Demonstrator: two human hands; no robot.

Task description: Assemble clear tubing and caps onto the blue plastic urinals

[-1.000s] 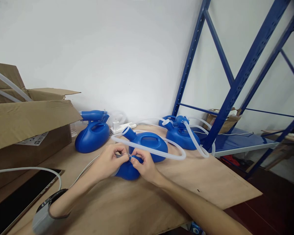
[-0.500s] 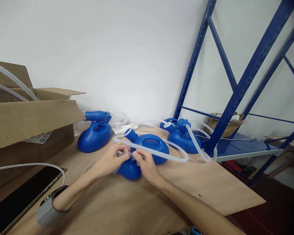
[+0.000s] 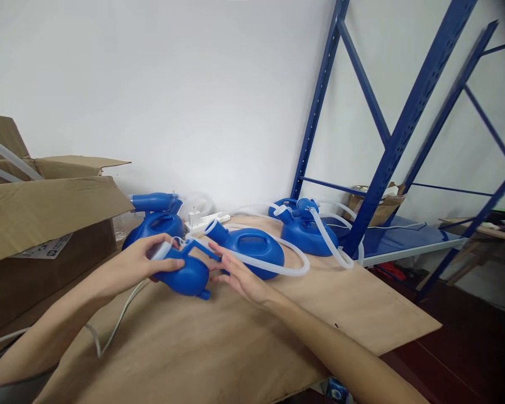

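blue nozzled cup [image 3: 189, 276] front-left of the handled jug [image 3: 232, 242]. left hand [image 3: 141, 259] pinches cup; right hand [image 3: 240, 280] spread by blue strap [image 3: 205, 248], contact unclear. best: body steady, strap handled lightly.

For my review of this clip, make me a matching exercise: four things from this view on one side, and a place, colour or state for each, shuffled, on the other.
Things:
1. Left hand
2. Large cardboard box
3. Power strip
4. Metal rack

Descriptions:
a. White, lying near the wall
b. Blue, standing on the right side of the picture
c. Gripping a rounded blue piece
d. Brown and open, at the picture's left edge

Right pairs: 1-c, 2-d, 3-a, 4-b
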